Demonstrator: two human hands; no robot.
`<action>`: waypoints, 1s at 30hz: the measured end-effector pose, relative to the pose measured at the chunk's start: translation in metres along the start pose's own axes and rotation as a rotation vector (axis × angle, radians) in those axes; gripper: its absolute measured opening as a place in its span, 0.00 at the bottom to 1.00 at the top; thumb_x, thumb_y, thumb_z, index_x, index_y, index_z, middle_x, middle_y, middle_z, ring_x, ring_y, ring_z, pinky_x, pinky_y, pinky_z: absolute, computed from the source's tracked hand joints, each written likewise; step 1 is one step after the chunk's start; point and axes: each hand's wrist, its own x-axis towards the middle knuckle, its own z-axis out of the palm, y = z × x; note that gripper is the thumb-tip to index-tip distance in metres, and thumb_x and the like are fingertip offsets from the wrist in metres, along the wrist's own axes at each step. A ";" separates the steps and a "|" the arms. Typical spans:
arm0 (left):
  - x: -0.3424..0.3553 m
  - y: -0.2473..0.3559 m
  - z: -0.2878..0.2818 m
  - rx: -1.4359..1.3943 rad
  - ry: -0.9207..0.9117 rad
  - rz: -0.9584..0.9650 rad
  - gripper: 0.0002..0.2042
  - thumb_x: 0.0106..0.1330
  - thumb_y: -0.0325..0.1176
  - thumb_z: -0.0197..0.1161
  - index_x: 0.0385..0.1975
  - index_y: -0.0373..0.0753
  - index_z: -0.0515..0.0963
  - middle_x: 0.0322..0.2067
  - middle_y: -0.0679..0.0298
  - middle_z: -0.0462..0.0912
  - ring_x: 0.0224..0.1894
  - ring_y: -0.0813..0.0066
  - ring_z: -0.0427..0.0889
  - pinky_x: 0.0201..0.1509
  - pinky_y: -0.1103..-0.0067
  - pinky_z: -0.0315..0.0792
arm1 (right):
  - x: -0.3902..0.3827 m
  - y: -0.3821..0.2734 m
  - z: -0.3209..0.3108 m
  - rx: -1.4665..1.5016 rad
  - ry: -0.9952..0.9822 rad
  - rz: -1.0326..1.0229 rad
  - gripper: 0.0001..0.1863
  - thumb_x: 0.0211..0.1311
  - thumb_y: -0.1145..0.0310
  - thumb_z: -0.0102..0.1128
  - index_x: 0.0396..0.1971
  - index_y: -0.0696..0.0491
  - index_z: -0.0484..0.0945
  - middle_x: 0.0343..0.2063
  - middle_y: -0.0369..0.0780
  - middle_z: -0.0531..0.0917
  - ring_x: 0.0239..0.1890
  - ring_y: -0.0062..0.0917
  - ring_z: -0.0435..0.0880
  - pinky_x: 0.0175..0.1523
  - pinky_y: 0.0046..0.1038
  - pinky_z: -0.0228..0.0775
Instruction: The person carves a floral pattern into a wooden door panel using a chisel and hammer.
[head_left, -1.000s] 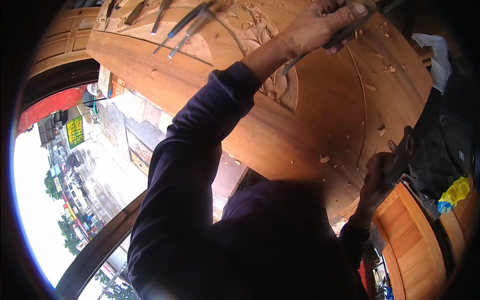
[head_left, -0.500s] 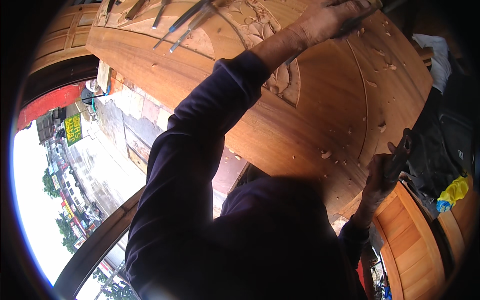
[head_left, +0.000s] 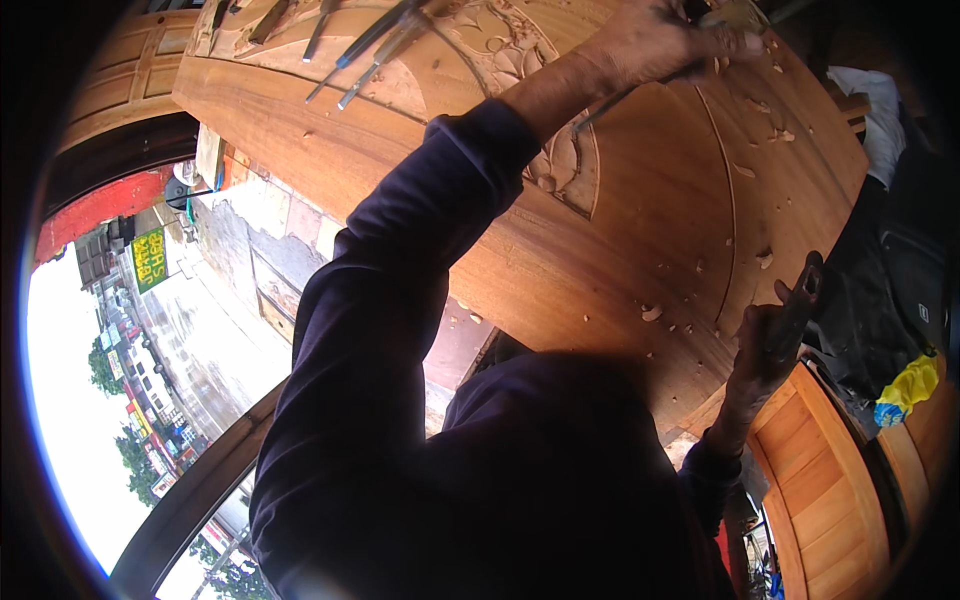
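Observation:
My left hand (head_left: 650, 48) is at the far end of a carved wooden panel (head_left: 640, 270), closed around what looks like a chisel. The chisel's thin dark blade (head_left: 610, 106) slants down and left from under the palm; a finger stretches out to the right. My right hand (head_left: 757, 350), low at the panel's right edge, grips a dark, blunt-ended tool (head_left: 800, 305) held upright, its kind unclear. Between my arms and the far edge lies a carved leaf relief (head_left: 562, 165). Several chisels (head_left: 375, 40) rest on the panel at upper left.
Wood shavings (head_left: 780, 135) are scattered over the panel. A black bag (head_left: 900, 270) and a yellow and blue wrapper (head_left: 908, 388) sit to the right, above a panelled wooden piece (head_left: 815, 470). Paving (head_left: 270, 225) and a street (head_left: 165, 340) show at left.
The fingers of my left hand have shifted on the chisel, one now reaching to the right, and the blade shows more. My right hand has barely moved.

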 end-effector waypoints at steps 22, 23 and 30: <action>0.010 -0.010 -0.014 -0.078 -0.042 -0.104 0.22 0.74 0.50 0.64 0.57 0.40 0.74 0.18 0.72 0.71 0.13 0.82 0.67 0.16 0.82 0.60 | 0.002 -0.004 -0.001 -0.009 0.009 -0.070 0.32 0.66 0.77 0.67 0.69 0.59 0.69 0.47 0.42 0.82 0.34 0.17 0.73 0.41 0.23 0.67; 0.009 -0.010 -0.014 -0.075 -0.047 -0.095 0.21 0.74 0.50 0.64 0.56 0.40 0.74 0.18 0.72 0.71 0.13 0.82 0.67 0.16 0.82 0.60 | 0.002 -0.003 -0.001 -0.015 0.004 -0.075 0.32 0.66 0.77 0.67 0.69 0.59 0.69 0.47 0.41 0.82 0.34 0.17 0.73 0.41 0.23 0.67; 0.009 -0.009 -0.015 -0.098 -0.030 -0.091 0.21 0.75 0.49 0.64 0.57 0.40 0.74 0.18 0.73 0.70 0.13 0.82 0.66 0.16 0.83 0.60 | 0.004 -0.008 0.000 -0.024 -0.006 -0.086 0.32 0.66 0.77 0.67 0.69 0.61 0.68 0.41 0.40 0.81 0.33 0.17 0.73 0.42 0.24 0.68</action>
